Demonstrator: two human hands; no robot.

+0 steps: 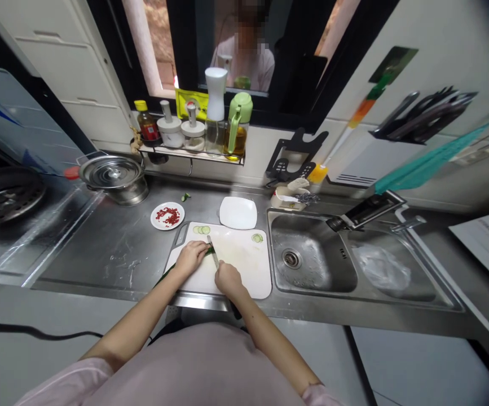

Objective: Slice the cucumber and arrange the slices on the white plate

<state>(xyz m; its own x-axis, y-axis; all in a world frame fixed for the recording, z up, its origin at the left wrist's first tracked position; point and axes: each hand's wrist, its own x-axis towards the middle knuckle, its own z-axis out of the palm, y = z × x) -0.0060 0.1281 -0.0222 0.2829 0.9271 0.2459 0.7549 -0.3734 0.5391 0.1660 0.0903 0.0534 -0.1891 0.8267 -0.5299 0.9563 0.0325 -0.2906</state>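
My left hand [191, 257] is closed over a dark green cucumber [167, 274] that lies across the left side of a white cutting board [239, 282]. Its uncut length sticks out past my wrist over the board's edge. In my right hand [228, 279] is a knife [214, 254], its handle wrapped by my fingers and its blade pointing away from me, beside the cucumber's end. Several pale cucumber slices [202, 230] lie at the board's far left, and a small pile of slices [257, 238] sits near its far right corner.
Behind the board stand a white square plate [238, 213] and a round plate of red pieces [160, 224]. A lidded steel pot [128, 192] is at the left, a sink [312, 273] at the right. Bottles and jars fill a wall rack [185, 151].
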